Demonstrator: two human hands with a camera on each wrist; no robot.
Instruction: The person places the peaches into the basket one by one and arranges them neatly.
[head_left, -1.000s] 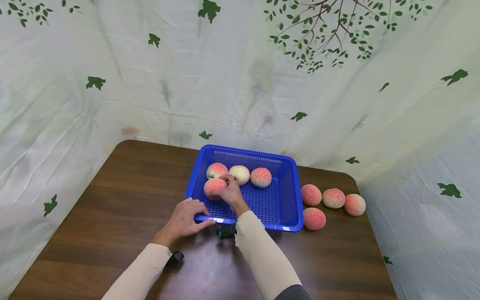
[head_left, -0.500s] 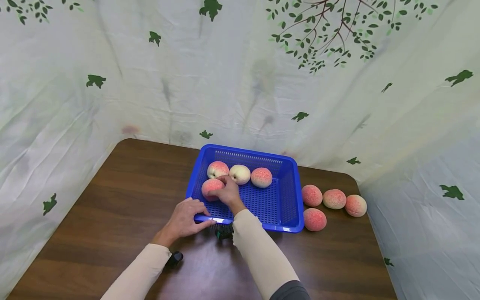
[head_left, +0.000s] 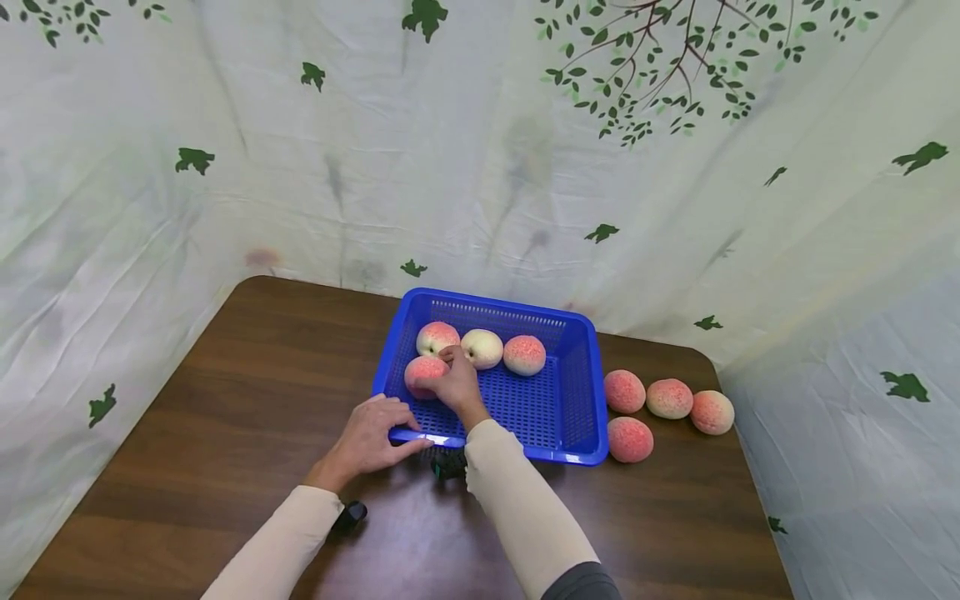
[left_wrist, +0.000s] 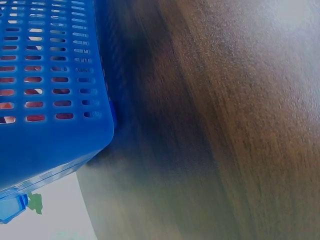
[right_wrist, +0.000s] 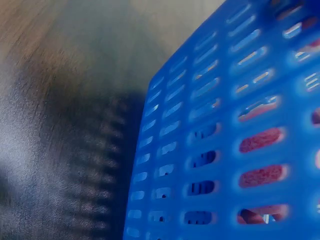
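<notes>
In the head view, a blue plastic basket [head_left: 495,303] with slotted walls stands on the table. My left hand [head_left: 369,435] holds its front left corner, fingers over the rim and thumb along the front edge. My right hand [head_left: 457,388] reaches inside and grips a pink peach [head_left: 423,372] at the left, between thumb and fingers. Behind that peach lies a row: a pink and cream peach [head_left: 437,337], a cream-coloured peach [head_left: 483,350] and another pink one [head_left: 525,356]. Both wrist views show only the basket wall [left_wrist: 55,137] and table, neither hand.
Right of the basket, several more peaches [head_left: 623,391] lie on the brown wooden table [head_left: 300,350], one [head_left: 712,412] near its right edge. A black wrist device [head_left: 350,517] hangs under the left sleeve. A leaf-printed curtain [head_left: 465,167] surrounds the back and sides.
My right hand has shifted slightly left with the gripped peach, and a dimple now shows on the cream-coloured peach behind. The left hand stays on the rim.
</notes>
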